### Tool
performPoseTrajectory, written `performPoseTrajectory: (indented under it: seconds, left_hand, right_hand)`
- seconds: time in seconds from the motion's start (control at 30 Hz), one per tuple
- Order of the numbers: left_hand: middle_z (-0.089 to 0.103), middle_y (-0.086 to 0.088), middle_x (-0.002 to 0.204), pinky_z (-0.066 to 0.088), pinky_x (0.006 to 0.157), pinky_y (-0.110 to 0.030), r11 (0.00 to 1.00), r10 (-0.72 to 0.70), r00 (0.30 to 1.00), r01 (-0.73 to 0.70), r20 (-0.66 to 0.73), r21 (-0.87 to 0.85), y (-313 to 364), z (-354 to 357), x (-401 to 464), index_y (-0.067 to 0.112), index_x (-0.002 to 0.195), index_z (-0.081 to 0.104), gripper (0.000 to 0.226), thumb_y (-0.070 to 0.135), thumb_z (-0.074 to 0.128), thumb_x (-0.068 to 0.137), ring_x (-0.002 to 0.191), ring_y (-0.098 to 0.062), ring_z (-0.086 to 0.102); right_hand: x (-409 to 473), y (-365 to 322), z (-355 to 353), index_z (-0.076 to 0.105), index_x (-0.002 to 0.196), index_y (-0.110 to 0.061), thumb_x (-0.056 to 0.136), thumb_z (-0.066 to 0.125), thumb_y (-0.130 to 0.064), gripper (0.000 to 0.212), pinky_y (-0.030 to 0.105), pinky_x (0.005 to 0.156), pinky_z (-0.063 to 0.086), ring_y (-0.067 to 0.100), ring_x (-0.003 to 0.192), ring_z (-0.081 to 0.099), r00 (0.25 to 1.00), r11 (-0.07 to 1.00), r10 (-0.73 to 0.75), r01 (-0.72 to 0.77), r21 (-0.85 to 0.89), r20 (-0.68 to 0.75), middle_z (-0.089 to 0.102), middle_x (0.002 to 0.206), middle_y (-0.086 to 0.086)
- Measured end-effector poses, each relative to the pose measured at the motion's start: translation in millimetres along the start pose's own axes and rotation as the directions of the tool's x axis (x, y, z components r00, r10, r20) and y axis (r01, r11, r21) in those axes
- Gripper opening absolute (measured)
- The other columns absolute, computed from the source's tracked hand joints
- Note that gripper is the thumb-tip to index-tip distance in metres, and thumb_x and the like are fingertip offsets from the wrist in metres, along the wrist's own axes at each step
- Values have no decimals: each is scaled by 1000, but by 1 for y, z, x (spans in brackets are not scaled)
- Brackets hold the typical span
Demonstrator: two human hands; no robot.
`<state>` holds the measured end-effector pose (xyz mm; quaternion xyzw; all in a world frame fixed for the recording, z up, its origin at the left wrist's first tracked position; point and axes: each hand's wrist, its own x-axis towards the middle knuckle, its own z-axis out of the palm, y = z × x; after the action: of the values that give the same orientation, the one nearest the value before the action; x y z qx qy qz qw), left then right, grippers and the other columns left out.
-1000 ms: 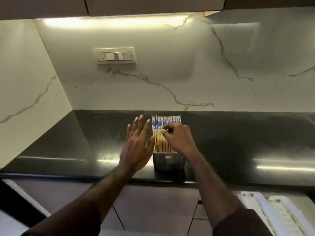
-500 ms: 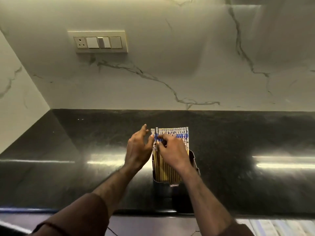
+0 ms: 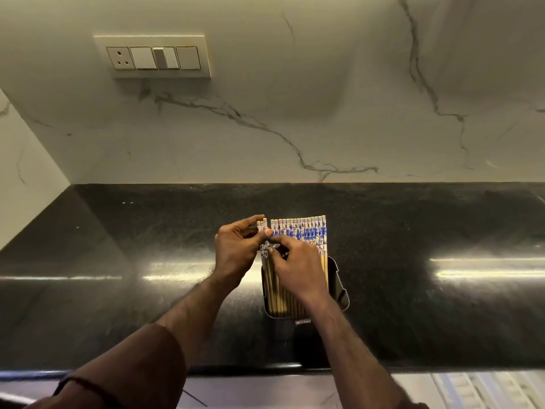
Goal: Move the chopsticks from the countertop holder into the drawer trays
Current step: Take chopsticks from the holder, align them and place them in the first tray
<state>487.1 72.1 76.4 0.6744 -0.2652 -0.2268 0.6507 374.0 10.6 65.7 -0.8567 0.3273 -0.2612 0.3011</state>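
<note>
A row of several bamboo chopsticks (image 3: 306, 231) with blue-and-white patterned tops stands upright in a dark holder (image 3: 339, 287) on the black countertop (image 3: 147, 246). My left hand (image 3: 236, 249) pinches the two leftmost chopsticks (image 3: 262, 228) near their tops, and a small gap separates them from the rest. My right hand (image 3: 295, 267) lies over the front of the row, its fingertips curled on the sticks beside that gap. The white drawer trays (image 3: 472, 391) show blurred at the bottom right, below the counter edge.
A marble backsplash with a switch and socket plate (image 3: 153, 56) rises behind the counter. A side wall closes the counter at the left. Dark cabinet fronts (image 3: 236, 394) sit below the counter's front edge.
The camera has moved closer and tilted down. My left hand went from open beside the row to pinching the two leftmost chopsticks, which now stand apart from the others.
</note>
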Motion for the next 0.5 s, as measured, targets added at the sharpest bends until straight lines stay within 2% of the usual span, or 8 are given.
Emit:
performPoseTrajectory:
  seconds: [0.13, 0.27, 0.37, 0.5]
  left_hand:
    - [74, -16, 100, 60, 81, -40, 999, 45, 999, -45, -7, -24, 14, -4, -4, 4, 117, 66, 41, -1, 75, 77, 89, -22, 74]
    - [73, -18, 99, 60, 78, -35, 985, 170, 986, -170, 0, -7, 52, -12, -7, 5, 117, 66, 40, 0, 73, 78, 82, -21, 72]
    - [73, -14, 99, 60, 78, -33, 963, 268, 963, -268, 41, -1, 89, -19, -14, 8, 119, 64, 40, 3, 72, 80, 86, -23, 73]
    - [74, -10, 97, 61, 72, -30, 935, 355, 935, -355, -20, 8, 138, -24, -30, 14, 117, 65, 41, 5, 74, 78, 83, -19, 74]
  right_hand:
    - [-1, -2, -8, 67, 118, -17, 92, 64, -30, 29, 24, 82, 55, 6, 86, 64, 999, 999, -11, 9, 49, 33, 74, 102, 1]
    - [-4, -8, -20, 68, 115, -17, 90, 67, -28, 27, 11, 77, 49, 2, 91, 64, 997, 986, -19, 6, 164, 74, 73, 107, -1]
    - [-7, -16, -35, 68, 116, -17, 89, 69, -19, 27, 21, 86, 55, 2, 96, 65, 993, 956, -31, -4, 292, 116, 73, 108, -1]
    - [-21, -35, -64, 67, 116, -14, 87, 70, -16, 29, 29, 83, 59, 10, 90, 71, 983, 892, -65, -20, 451, 173, 74, 103, 2]
